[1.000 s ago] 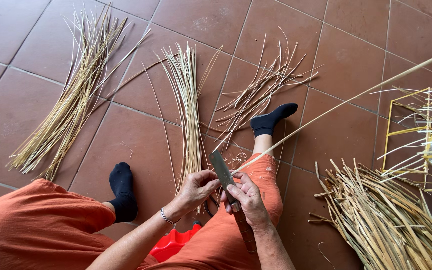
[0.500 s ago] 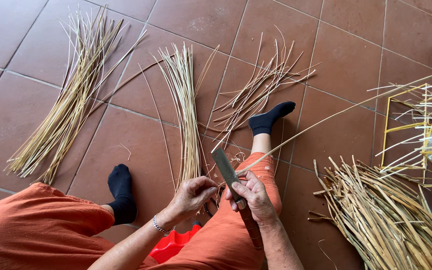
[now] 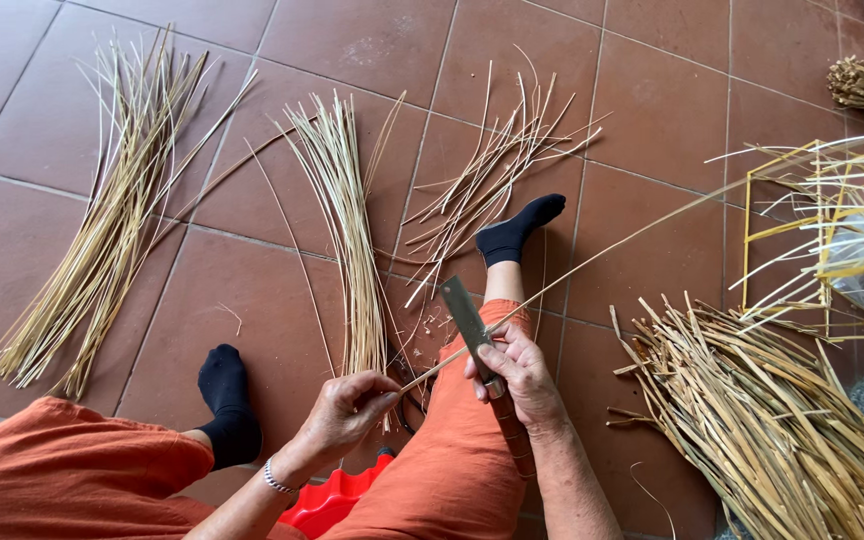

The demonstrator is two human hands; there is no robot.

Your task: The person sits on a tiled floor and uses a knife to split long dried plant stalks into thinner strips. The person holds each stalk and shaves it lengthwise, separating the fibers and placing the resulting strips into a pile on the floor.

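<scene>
I sit on a tiled floor in orange trousers and black socks. My right hand (image 3: 520, 375) grips a flat metal knife (image 3: 467, 318) whose blade points up and to the left. My left hand (image 3: 347, 410) pinches the near end of a long thin bamboo strip (image 3: 612, 248). The strip runs from my fingers under the blade and away to the upper right, over my right knee.
Three loose bundles of thin strips lie on the floor: a large one at left (image 3: 112, 210), a narrow one in the middle (image 3: 344, 215), a scattered one (image 3: 497, 175) beyond my foot. A heap of wider offcuts (image 3: 762, 420) lies right, below a yellow strip frame (image 3: 822, 240). A red stool (image 3: 337, 500) is under me.
My left hand has drawn back toward me and to the left along the strip, away from the right hand. The knife stays against the strip.
</scene>
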